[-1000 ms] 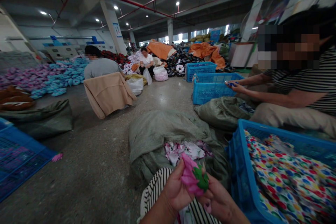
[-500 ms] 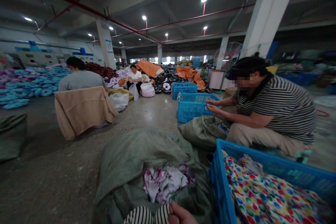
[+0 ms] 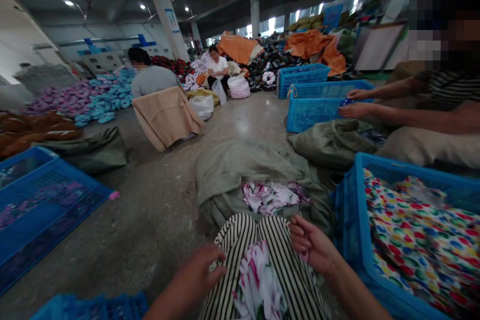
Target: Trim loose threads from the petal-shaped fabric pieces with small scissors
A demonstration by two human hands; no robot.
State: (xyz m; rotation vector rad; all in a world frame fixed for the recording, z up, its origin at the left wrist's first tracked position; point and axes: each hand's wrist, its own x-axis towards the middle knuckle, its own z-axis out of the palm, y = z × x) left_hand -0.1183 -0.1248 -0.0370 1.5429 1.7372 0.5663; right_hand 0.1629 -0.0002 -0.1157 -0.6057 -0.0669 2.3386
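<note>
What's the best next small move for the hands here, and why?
Probably lower the left hand onto the floral fabric lying on the striped trousers. That hand looks empty and sits right beside the fabric, while the right hand seems to pinch a small pink piece, though it is too small to be sure.
</note>
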